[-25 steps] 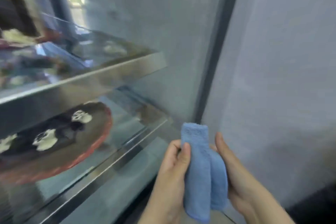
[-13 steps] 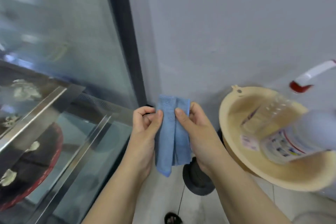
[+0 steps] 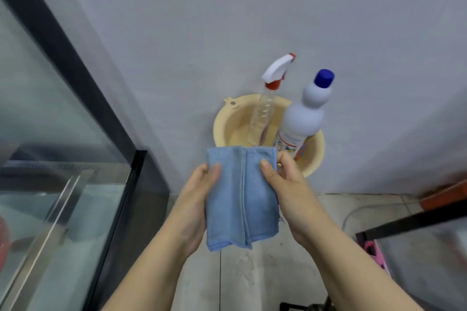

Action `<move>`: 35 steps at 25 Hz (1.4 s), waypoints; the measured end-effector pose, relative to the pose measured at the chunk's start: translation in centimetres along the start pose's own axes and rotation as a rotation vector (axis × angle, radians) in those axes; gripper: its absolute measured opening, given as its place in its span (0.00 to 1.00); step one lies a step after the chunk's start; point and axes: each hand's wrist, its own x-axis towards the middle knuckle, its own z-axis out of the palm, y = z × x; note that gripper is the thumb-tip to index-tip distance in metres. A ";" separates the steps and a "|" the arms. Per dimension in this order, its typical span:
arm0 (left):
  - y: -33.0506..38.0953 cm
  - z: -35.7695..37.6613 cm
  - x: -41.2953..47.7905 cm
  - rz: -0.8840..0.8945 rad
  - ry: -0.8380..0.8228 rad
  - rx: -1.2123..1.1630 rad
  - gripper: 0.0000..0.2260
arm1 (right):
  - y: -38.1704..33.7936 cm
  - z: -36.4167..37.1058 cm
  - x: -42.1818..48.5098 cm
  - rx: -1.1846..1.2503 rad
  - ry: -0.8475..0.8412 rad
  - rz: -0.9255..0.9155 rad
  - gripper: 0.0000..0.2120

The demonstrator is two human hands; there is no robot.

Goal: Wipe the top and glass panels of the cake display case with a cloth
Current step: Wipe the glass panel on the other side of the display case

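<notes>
A person holds a folded blue cloth between both hands in front of the body, just below the centre of the head view. The left hand grips the cloth's left edge, thumb pressed on the front near the top corner and the other fingers behind the fabric. The right hand grips the right edge the same way, thumb on the front and fingers curled behind. The cloth hangs vertically, a seam running down its middle and layered folds showing at its lower edge.

The cake display case fills the view from 7 to 10 o'clock, clear of the cloth and not touched by either hand. Its black frame runs diagonally down to a corner at about 9 o'clock of the cloth, with a glass panel to the left and a metal rail visible behind the glass.

At 12 to 1 o'clock of the cloth, a cream plastic basin stands against the grey wall. Leaning in it are a clear spray bottle with a white and red trigger and a white bottle with a blue cap, side by side. The cloth's top edge overlaps the basin's near rim in the view. Tiled floor lies below the forearms.
</notes>
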 end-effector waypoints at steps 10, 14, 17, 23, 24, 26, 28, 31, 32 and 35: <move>-5.2 5.5 3.9 0.214 0.414 0.729 0.12 | 3.8 -8.7 0.8 -0.272 0.228 0.043 0.04; -3.9 4.6 7.2 0.226 0.506 0.871 0.12 | 3.6 -7.8 4.4 -0.661 0.307 0.001 0.08; -3.4 3.3 9.2 0.259 0.544 1.097 0.10 | 4.5 -7.1 6.4 -0.935 0.378 -0.051 0.11; -4.6 -1.4 8.0 0.607 0.022 1.568 0.24 | 7.5 -9.1 4.9 -1.299 0.158 -0.470 0.21; -4.9 -1.7 8.1 0.636 -0.011 1.690 0.24 | 8.1 -9.1 4.8 -1.370 0.113 -0.473 0.22; -4.8 -1.2 8.7 0.681 -0.001 1.807 0.20 | 8.5 -9.0 5.2 -1.460 0.131 -0.479 0.20; -4.2 -0.4 9.2 0.700 0.024 1.798 0.15 | 7.9 -8.7 5.7 -1.514 0.149 -0.491 0.13; -3.8 -0.3 9.5 0.658 0.017 1.790 0.15 | 7.8 -9.0 6.0 -1.557 0.141 -0.517 0.11; -3.8 -0.3 9.4 0.652 0.012 1.799 0.15 | 7.6 -9.0 6.0 -1.577 0.132 -0.504 0.11; -3.8 0.0 9.3 0.645 0.007 1.803 0.15 | 8.2 -8.7 6.2 -1.586 0.093 -0.484 0.12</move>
